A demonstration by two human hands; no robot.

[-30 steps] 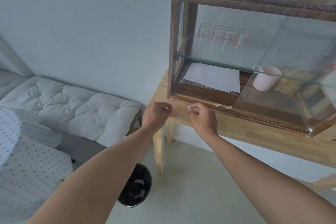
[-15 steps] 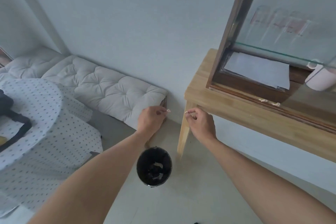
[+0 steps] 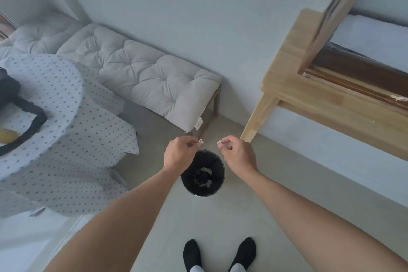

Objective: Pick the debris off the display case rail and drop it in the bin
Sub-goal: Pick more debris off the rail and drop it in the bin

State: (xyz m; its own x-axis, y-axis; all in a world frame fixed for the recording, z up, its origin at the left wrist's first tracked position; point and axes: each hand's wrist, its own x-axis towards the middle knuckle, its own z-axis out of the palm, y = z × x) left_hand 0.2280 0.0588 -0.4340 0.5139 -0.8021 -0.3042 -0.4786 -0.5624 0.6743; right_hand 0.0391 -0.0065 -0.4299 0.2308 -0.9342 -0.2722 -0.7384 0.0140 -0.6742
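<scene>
My left hand (image 3: 179, 152) pinches a small pale scrap of debris (image 3: 201, 142) between thumb and finger. My right hand (image 3: 238, 153) pinches another pale scrap (image 3: 219, 142) the same way. Both hands hover just above the far rim of a round black bin (image 3: 217, 180) on the floor, which holds a few pale scraps. At the right edge, the dark wooden rail (image 3: 353, 87) of the display case still carries a pale piece of debris (image 3: 399, 98).
The display case rests on a light wooden table (image 3: 309, 97) at the right, its leg close to my right hand. A grey cushioned bench (image 3: 143, 77) stands against the wall. A dotted tablecloth (image 3: 55, 117) covers a table at left. My feet in black socks (image 3: 218, 254) stand below the bin.
Both hands came away from the case rail and dropped down and left over the bin, each still pinching a scrap. My view tilted down toward the floor.
</scene>
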